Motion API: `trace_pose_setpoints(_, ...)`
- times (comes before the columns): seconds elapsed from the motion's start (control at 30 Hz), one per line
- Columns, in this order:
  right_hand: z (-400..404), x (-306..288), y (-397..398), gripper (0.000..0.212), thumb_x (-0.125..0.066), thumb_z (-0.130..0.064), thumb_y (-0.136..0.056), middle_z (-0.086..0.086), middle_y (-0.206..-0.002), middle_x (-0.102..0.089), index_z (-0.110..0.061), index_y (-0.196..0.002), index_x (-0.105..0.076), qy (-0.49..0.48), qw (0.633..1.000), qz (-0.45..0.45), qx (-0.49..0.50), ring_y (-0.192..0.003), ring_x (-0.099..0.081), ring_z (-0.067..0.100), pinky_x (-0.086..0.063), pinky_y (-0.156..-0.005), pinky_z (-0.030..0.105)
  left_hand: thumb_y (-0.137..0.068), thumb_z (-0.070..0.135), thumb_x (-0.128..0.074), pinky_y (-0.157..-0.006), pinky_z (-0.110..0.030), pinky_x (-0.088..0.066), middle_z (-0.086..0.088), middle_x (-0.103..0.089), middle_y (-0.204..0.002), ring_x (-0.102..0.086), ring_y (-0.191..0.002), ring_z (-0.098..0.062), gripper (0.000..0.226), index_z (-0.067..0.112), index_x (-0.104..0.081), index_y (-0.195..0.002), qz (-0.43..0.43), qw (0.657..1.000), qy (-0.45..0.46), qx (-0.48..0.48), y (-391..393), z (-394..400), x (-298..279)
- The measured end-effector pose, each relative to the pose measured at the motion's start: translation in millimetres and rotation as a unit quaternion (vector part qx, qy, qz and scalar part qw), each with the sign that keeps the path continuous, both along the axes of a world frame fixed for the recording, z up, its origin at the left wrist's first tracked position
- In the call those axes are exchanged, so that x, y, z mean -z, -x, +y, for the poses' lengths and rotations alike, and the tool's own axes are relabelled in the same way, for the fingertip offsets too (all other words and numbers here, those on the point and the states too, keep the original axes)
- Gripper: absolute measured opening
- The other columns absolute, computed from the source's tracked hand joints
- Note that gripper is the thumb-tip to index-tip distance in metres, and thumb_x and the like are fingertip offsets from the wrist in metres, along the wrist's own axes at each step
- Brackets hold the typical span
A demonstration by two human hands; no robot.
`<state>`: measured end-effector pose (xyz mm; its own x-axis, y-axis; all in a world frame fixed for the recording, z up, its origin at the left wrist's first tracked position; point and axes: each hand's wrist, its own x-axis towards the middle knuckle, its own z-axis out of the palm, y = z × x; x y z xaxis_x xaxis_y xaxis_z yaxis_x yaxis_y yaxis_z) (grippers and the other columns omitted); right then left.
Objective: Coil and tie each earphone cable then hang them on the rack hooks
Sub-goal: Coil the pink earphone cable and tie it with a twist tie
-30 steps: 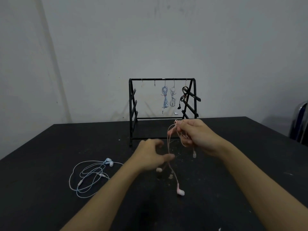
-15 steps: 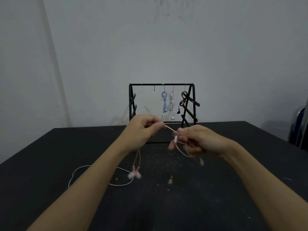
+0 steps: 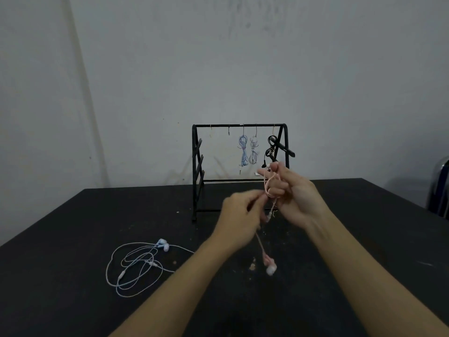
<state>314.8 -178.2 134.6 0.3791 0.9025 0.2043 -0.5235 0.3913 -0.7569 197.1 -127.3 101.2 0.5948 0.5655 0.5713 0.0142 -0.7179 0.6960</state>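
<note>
Left hand [image 3: 239, 216] pinching, right hand [image 3: 295, 198] raised, fingers curled.

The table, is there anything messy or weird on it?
A little. Pale crumbs or flecks dot the black table near the middle, under the hands. The light blue earphones lie in a loose sprawl at the left, not yet coiled. On the rack, nothing looks broken.

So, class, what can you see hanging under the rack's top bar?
Three tied coils hang there: blue, white and black. Two left hooks look bare. The right hand covers the black coil's lower end.
</note>
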Motion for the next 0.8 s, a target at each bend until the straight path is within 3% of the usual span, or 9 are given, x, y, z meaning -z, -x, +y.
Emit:
trace_pose_setpoints(0.1, 6, 4, -5, 0.018, -0.044, -0.007, -0.097, 0.009, -0.083, -0.05, 0.001, -0.089, -0.057, 0.009, 0.997, 0.046, 0.064, -0.042, -0.043, 0.003, -0.041, -0.041, 0.011, -0.096, 0.014, -0.046, -0.047, -0.014, -0.043, 0.007, -0.053, -0.058, -0.05, -0.045, -0.002, 0.019, 0.012, -0.062, -0.088, 0.058, 0.997, -0.056, 0.014, 4, -6, 15)
trace_pose_setpoints(0.2, 6, 8, -12, 0.015, -0.048, -0.005, -0.095, 0.005, -0.07, -0.051, 0.004, -0.096, -0.061, 0.036, 0.99, 0.015, 0.132, -0.049, -0.05, 0.005, -0.047, -0.048, 0.015, -0.097, 0.019, -0.045, -0.06, -0.031, -0.052, 0.001, -0.06, -0.066, -0.057, -0.055, -0.012, 0.017, 0.014, -0.06, -0.095, 0.14, 0.983, -0.118, 0.033, 10, -10, 21)
trace_pose_setpoints(0.37, 4, 24, -13, 0.019, -0.047, -0.009, -0.095, 0.016, -0.099, -0.063, 0.001, -0.105, -0.061, 0.122, 0.947, -0.198, 0.22, -0.07, -0.066, 0.014, -0.055, -0.063, 0.023, -0.096, 0.026, -0.041, -0.075, -0.042, -0.051, -0.011, -0.066, -0.087, -0.061, -0.08, -0.027, 0.025, 0.012, -0.058, -0.109, 0.281, 0.92, -0.273, 0.022, 21, -9, 10)
trace_pose_setpoints(0.47, -1, 31, -7, 0.021, -0.046, -0.004, -0.096, 0.015, -0.13, -0.053, 0.005, -0.1, -0.064, 0.131, 0.864, -0.443, 0.197, -0.089, -0.067, 0.018, -0.052, -0.06, 0.01, -0.095, 0.028, -0.042, -0.077, -0.039, -0.05, -0.007, -0.066, -0.094, -0.06, -0.088, -0.029, 0.024, 0.021, -0.061, -0.106, 0.311, 0.884, -0.347, -0.011, 26, -3, -8)
trace_pose_setpoints(0.53, -5, 34, -5, 0.024, -0.046, -0.006, -0.096, 0.015, -0.122, -0.058, 0.009, -0.102, -0.064, 0.133, 0.819, -0.544, 0.129, -0.107, -0.06, 0.017, -0.048, -0.058, 0.011, -0.094, 0.029, -0.046, -0.076, -0.037, -0.05, -0.004, -0.069, -0.097, -0.062, -0.089, -0.026, 0.023, 0.028, -0.064, -0.108, 0.273, 0.893, -0.358, -0.026, 30, 6, -21)
trace_pose_setpoints(0.57, -7, 34, -3, 0.026, -0.045, -0.009, -0.097, 0.014, -0.1, -0.065, 0.007, -0.1, -0.065, 0.131, 0.815, -0.559, 0.083, -0.091, -0.064, 0.012, -0.047, -0.058, 0.019, -0.092, 0.027, -0.049, -0.077, -0.037, -0.05, -0.003, -0.07, -0.096, -0.063, -0.088, -0.024, 0.022, 0.027, -0.066, -0.107, 0.25, 0.902, -0.352, -0.025, 33, 12, -26)
trace_pose_setpoints(0.63, -12, 32, 2, 0.031, -0.042, -0.019, -0.099, 0.003, -0.058, -0.053, -0.001, -0.093, -0.066, 0.135, 0.84, -0.524, -0.016, -0.05, -0.05, 0.01, -0.039, -0.055, 0.026, -0.09, 0.023, -0.057, -0.08, -0.035, -0.048, -0.001, -0.069, -0.094, -0.061, -0.087, -0.017, 0.018, 0.019, -0.068, -0.103, 0.226, 0.916, -0.332, -0.015, 37, 25, -33)
trace_pose_setpoints(0.7, -14, 30, 2, 0.033, -0.038, -0.02, -0.099, 0.002, -0.051, -0.04, -0.007, -0.087, -0.066, 0.135, 0.876, -0.455, -0.09, -0.044, -0.036, 0.01, -0.033, -0.051, 0.023, -0.087, 0.019, -0.062, -0.079, -0.025, -0.046, 0.005, -0.062, -0.092, -0.053, -0.08, -0.001, 0.017, 0.013, -0.068, -0.101, 0.192, 0.935, -0.297, 0.008, 39, 36, -34)
trace_pose_setpoints(0.8, -16, 23, 2, 0.031, -0.038, -0.015, -0.095, -0.001, -0.048, -0.037, -0.006, -0.076, -0.061, 0.113, 0.903, -0.373, -0.18, -0.039, -0.028, 0.008, -0.026, -0.046, 0.022, -0.086, 0.018, -0.063, -0.071, -0.006, -0.041, 0.014, -0.06, -0.104, -0.052, -0.074, 0.004, 0.033, 0.016, -0.062, -0.12, 0.141, 0.968, -0.203, 0.05, 43, 37, -28)
